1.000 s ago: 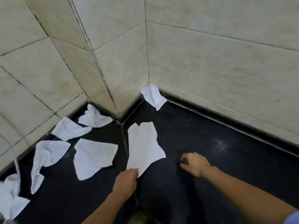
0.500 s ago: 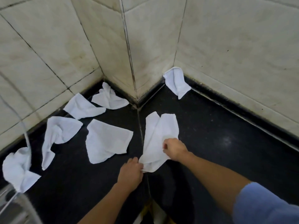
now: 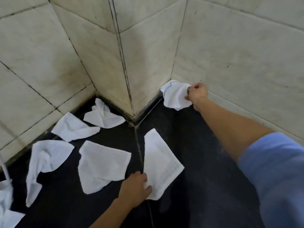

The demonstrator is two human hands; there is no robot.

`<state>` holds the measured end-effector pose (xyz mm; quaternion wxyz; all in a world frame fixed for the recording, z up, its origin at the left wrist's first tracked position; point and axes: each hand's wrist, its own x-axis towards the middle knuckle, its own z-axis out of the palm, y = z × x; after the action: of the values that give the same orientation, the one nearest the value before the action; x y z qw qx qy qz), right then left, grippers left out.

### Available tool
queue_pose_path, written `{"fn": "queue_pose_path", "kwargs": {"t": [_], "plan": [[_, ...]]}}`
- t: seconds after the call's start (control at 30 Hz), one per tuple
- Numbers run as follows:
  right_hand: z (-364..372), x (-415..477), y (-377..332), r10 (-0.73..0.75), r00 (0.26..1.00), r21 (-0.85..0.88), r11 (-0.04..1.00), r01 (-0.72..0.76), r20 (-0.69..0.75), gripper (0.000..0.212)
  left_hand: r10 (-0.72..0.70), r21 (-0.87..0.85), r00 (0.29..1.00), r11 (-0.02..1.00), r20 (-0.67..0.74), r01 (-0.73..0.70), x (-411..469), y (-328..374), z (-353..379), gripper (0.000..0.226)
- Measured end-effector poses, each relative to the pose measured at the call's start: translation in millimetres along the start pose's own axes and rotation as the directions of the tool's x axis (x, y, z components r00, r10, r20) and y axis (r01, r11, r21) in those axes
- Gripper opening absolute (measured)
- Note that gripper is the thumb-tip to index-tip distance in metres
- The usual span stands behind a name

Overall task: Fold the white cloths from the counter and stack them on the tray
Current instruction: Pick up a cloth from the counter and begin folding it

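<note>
On black tile-walled counter (image 3: 197, 162): left grip (image 3: 134, 189) around flat cloth (image 3: 160, 163), right grip (image 3: 197, 92), crumpled cloth (image 3: 174, 96).

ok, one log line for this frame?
phase: pickup | left hand: pinches flat rectangular white cloth on black counter | right hand: grips crumpled white cloth by tiled wall | tray: not in view

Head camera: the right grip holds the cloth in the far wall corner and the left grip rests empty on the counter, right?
Not quite. The head view shows the left grip is not empty: it pinches the near edge of the flat cloth on the counter. The right grip does hold the corner cloth.
</note>
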<state>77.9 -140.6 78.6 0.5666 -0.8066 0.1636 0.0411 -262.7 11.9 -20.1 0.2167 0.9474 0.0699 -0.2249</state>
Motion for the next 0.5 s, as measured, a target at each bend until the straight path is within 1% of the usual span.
{"fn": "queue_pose_path", "kwargs": {"t": [0.07,0.1,0.13,0.17,0.2,0.23,0.3,0.37,0.43,0.47,0.5], "plan": [[5.4,11.8,10.0,-0.038,0.999,-0.015,0.999,0.038,0.023,0.006,0.002,-0.042,0.999,0.999,-0.043,-0.003,4.5,2.3,1.0,0.034],[9.6,16.5,21.8,-0.038,0.996,-0.087,0.995,0.046,0.085,0.007,0.001,-0.060,0.998,0.998,-0.059,-0.004,7.0,3.2,2.6,0.034],[12.8,16.7,35.7,-0.020,0.984,-0.172,0.984,0.051,0.176,0.010,-0.004,-0.073,0.998,0.997,-0.070,-0.002,9.4,3.8,4.5,0.036],[15.6,14.4,52.0,0.015,0.963,-0.256,0.965,0.057,0.270,0.017,-0.012,-0.079,0.997,0.997,-0.076,0.006,11.7,4.4,5.7,0.038],[17.0,9.6,68.1,0.051,0.942,-0.341,0.938,0.069,0.332,0.027,-0.028,-0.082,0.997,0.996,-0.078,0.022,14.3,5.1,6.5,0.040],[17.0,2.1,82.9,0.070,0.934,-0.428,0.899,0.093,0.350,0.035,-0.051,-0.088,0.995,0.995,-0.083,0.044,17.0,6.0,6.8,0.042],[12.6,-25.1,103.4,0.066,0.942,-0.584,0.798,0.148,0.329,0.038,-0.116,-0.128,0.990,0.986,-0.085,0.105,22.5,8.6,7.7,0.047],[5.3,-64.1,118.2,0.089,0.934,-0.668,0.723,0.178,0.345,0.042,-0.196,-0.173,0.978,0.968,-0.075,0.181,25.8,11.6,6.1,0.046],[1.9,-106.7,133.1,0.149,0.899,-0.768,0.589,0.253,0.411,0.049,-0.253,-0.174,0.966,0.955,-0.045,0.242,29.1,11.9,6.7,0.034],[1.4,-124.2,142.5,0.179,0.883,-0.803,0.521,0.289,0.434,0.046,-0.264,-0.167,0.964,0.952,-0.024,0.257,30.3,11.8,6.6,0.026],[-0.8,-137.6,150.3,0.204,0.874,-0.822,0.484,0.301,0.440,0.038,-0.270,-0.167,0.963,0.950,-0.016,0.264,29.9,12.5,5.6,0.020]]}}
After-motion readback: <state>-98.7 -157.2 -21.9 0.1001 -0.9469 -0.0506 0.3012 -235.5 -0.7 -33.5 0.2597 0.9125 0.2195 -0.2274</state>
